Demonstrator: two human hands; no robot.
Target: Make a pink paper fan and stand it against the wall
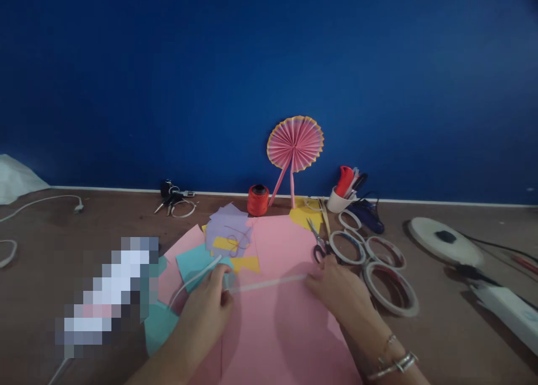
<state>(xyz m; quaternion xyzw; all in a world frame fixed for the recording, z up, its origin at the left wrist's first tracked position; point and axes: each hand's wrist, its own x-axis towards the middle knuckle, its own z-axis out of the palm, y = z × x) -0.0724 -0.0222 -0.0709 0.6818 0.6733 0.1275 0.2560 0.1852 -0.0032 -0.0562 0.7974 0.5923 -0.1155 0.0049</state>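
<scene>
My left hand [208, 309] is closed in a pinch on one end of a thin white strip [269, 284] that stretches across a large pink paper sheet [277, 329]. My right hand [336, 290] presses the strip's other end down on the pink sheet, fingers curled, a bracelet at the wrist. A loose tail of the strip curls left of my left hand. Small lilac, yellow and teal paper pieces [229, 233] lie just beyond my hands.
Scissors [317, 242] and several tape rolls [389, 287] lie right of the sheet. A red thread spool [258, 200], pink paper fan [295, 144], white cup of pens [342, 197] and keys [172, 197] sit by the blue wall. A white round lamp base [445, 242] is far right.
</scene>
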